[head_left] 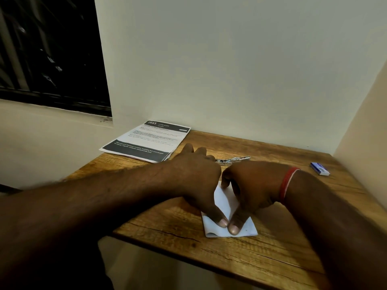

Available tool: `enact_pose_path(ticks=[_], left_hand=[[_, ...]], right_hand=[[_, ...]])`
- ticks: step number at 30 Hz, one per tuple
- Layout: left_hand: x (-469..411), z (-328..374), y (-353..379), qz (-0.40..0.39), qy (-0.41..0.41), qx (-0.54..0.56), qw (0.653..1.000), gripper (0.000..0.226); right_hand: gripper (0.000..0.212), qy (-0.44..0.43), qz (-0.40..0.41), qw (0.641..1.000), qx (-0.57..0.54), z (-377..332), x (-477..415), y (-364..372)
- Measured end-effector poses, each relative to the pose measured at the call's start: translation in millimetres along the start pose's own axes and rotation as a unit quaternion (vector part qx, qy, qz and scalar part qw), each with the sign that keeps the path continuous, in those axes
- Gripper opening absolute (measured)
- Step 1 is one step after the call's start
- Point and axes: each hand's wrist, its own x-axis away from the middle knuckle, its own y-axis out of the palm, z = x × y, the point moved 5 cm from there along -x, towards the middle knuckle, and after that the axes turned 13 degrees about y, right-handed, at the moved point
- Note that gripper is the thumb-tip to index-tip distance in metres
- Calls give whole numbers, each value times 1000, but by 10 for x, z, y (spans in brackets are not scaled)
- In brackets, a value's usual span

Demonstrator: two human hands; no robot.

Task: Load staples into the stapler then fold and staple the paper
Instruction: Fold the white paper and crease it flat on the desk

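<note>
Head view: small folded white paper (212, 228) lies near the wooden tabletop's (272, 258) front edge, with the slim metal stapler (235, 159) just behind my hands. I judge the crease needs firm thumb strokes outward along the fold. Left hand (196, 174) and right hand (253, 185) sit together, thumbs pressing the paper. Whether the right fingers pinch it, I cannot tell.

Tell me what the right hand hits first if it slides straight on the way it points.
Most likely the left hand, which lies close beside it over the folded white paper sheet; the right hand points leftward across that sheet. Depth is unclear.
</note>
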Motion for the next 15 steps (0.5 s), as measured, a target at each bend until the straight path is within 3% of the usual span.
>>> enact_pose_path(ticks=[10, 15], left_hand=[[-26, -111, 38, -17, -2, -5, 1000, 77], [-93, -356, 67, 44, -20, 76, 996, 45]], right_hand=[[118, 11, -9, 1000, 12, -68, 41, 30], [116, 9, -1, 1000, 23, -70, 55, 32]])
